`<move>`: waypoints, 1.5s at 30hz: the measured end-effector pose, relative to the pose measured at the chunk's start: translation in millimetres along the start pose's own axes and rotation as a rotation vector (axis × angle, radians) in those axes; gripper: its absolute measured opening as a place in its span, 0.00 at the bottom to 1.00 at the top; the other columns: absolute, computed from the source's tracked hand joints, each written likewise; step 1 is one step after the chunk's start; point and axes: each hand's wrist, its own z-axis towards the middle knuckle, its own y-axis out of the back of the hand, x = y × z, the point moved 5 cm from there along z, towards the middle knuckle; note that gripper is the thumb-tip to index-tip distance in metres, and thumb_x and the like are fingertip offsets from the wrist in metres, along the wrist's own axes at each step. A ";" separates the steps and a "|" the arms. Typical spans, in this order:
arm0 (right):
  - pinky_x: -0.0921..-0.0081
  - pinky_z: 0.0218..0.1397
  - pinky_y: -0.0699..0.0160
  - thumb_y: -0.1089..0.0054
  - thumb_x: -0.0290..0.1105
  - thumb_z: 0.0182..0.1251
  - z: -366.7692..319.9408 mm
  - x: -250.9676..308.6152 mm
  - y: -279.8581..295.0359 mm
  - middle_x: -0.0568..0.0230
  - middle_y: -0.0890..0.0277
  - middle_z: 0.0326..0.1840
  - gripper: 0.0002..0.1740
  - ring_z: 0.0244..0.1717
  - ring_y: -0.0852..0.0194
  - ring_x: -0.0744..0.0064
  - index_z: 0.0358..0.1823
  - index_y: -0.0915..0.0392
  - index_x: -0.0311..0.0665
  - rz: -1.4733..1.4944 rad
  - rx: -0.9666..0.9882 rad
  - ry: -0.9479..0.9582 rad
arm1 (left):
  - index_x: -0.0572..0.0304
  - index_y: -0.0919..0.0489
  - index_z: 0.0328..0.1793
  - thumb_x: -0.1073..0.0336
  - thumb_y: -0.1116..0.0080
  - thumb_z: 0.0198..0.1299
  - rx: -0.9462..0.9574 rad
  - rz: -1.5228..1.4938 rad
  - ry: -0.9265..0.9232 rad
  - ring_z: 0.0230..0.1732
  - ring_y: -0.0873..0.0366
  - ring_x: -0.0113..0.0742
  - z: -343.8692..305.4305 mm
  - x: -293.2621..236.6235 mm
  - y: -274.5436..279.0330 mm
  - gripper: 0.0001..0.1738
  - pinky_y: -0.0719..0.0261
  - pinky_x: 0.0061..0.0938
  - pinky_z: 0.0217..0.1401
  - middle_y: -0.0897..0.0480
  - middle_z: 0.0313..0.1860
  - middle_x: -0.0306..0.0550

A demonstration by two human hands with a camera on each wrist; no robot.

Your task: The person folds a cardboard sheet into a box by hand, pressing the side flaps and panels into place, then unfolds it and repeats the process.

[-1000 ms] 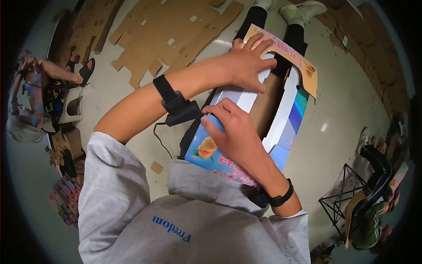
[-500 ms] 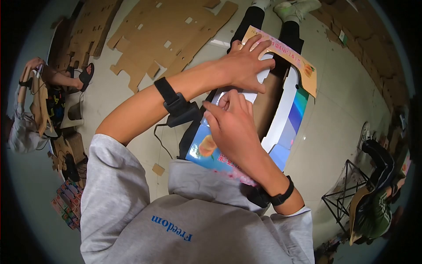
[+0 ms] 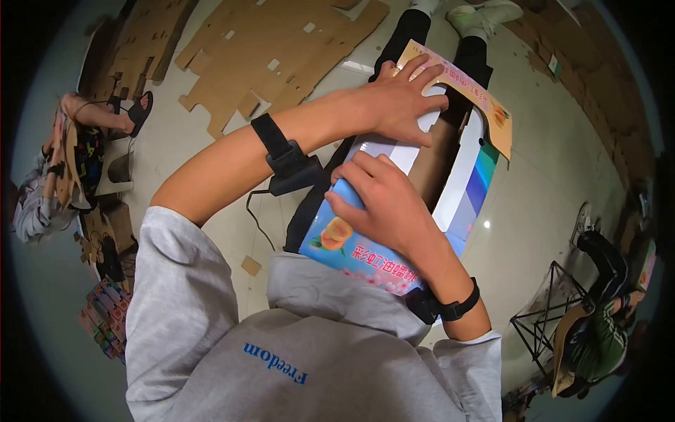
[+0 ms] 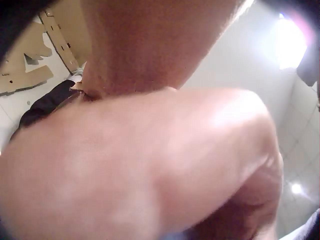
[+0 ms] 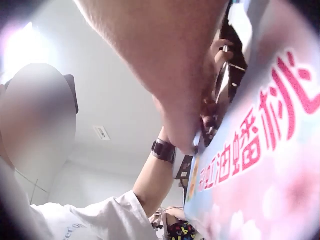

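Observation:
A printed cardboard box (image 3: 385, 271) with peach pictures lies across the person's legs, its long opening (image 3: 430, 165) showing a brown inside. My left hand (image 3: 404, 105) spreads its fingers over the far end, resting on the orange-and-pink end flap (image 3: 492, 105) and the box's left edge. Nearer the body, my right hand (image 3: 380, 204) has its fingers bent over the left edge of the box, thumb against the blue printed side. Red lettering on that box (image 5: 250, 145) fills the right of the right wrist view. Skin covers most of the left wrist view and hides the left fingers.
Flattened brown cardboard sheets (image 3: 264, 60) lie on the tiled floor beyond the legs. Another person (image 3: 46, 183) sits at far left, and one in green (image 3: 605, 344) is at lower right beside a black-framed stand (image 3: 552, 309). Small printed boxes (image 3: 105, 320) are stacked at left.
Half a second ago my right hand was bunched up over the box's left side; now its fingers lie over the left edge again. My left hand has stayed on the far end.

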 end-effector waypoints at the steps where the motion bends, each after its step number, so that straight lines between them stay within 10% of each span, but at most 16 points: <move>1: 0.61 0.48 0.21 0.24 0.33 0.65 -1.2 -0.7 1.1 0.58 0.25 0.39 0.14 0.43 0.22 0.53 0.49 0.13 0.37 0.007 0.004 -0.015 | 0.39 0.21 0.77 0.35 0.33 0.55 -0.003 -0.003 0.001 0.92 0.59 0.67 -0.6 0.7 -0.2 0.43 0.38 0.73 0.74 0.46 0.92 0.62; 11: 0.60 0.61 0.22 0.23 0.28 0.65 -38.8 -29.8 20.1 0.51 0.29 0.55 0.14 0.55 0.25 0.52 0.50 0.14 0.34 0.000 -0.435 -0.458 | 0.41 0.15 0.71 0.50 0.32 0.62 -0.209 -0.288 -0.093 0.93 0.54 0.59 -23.5 12.5 7.0 0.29 0.48 0.59 0.90 0.40 0.91 0.53; 14: 0.56 0.69 0.25 0.24 0.29 0.65 -42.0 -35.6 22.9 0.45 0.37 0.63 0.30 0.64 0.29 0.45 0.67 0.24 0.35 0.028 -0.565 -0.519 | 0.42 0.12 0.67 0.58 0.33 0.66 -0.249 -0.400 -0.087 0.92 0.52 0.57 -43.3 12.1 13.5 0.23 0.48 0.55 0.91 0.36 0.89 0.47; 24: 0.69 0.52 0.17 0.30 0.24 0.70 -34.0 -46.9 7.1 0.51 0.18 0.57 0.29 0.49 0.14 0.68 0.70 0.30 0.36 0.667 -0.266 -0.631 | 0.49 0.11 0.60 0.64 0.35 0.71 -0.254 -0.375 -0.113 0.90 0.47 0.59 -55.9 2.0 48.2 0.14 0.40 0.54 0.88 0.29 0.85 0.48; 32: 0.76 0.49 0.14 0.25 0.19 0.65 -43.3 -46.0 -18.0 0.46 0.15 0.54 0.43 0.49 0.11 0.67 0.70 0.50 0.40 1.003 -0.486 -0.844 | 0.64 0.17 0.52 0.73 0.25 0.63 -0.221 -0.599 0.574 0.47 0.15 0.43 -172.0 -47.1 52.1 0.14 0.14 0.31 0.48 0.17 0.50 0.48; 45: 0.67 0.63 0.19 0.35 0.34 0.79 -41.7 -39.8 -30.2 0.57 0.12 0.56 0.20 0.54 0.15 0.68 0.62 0.20 0.25 0.922 -0.321 -0.788 | 0.66 0.08 0.52 0.76 0.26 0.65 -0.441 -0.774 0.834 0.35 0.20 0.28 -214.1 -60.5 31.1 0.10 0.20 0.23 0.43 0.15 0.39 0.43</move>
